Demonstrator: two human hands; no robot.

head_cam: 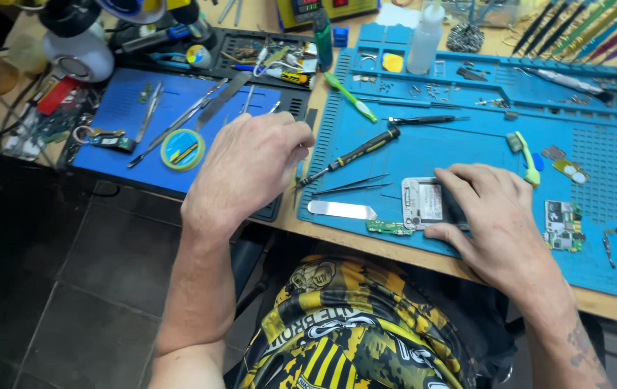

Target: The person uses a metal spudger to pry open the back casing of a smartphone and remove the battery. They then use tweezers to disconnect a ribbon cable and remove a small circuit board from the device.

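My right hand (492, 216) rests on an opened phone body (424, 203) lying on the blue work mat (438, 155), fingers gripping its right side and lower edge. My left hand (251, 169) hovers over the left edge of that mat with fingers curled; whether it holds anything is hidden. Just right of it lie a black-and-yellow screwdriver (355, 155), thin black tweezers (352, 186) and a flat metal spudger (342, 209). A small green circuit board (389, 227) sits beside the phone's lower left corner.
A second blue mat (135, 144) at left carries metal pry tools and a round tape roll (182, 149). A green toothbrush (528, 155), a circuit board (562, 225), screws, a white bottle (424, 39) and a rack of screwdrivers (582, 25) crowd the right mat.
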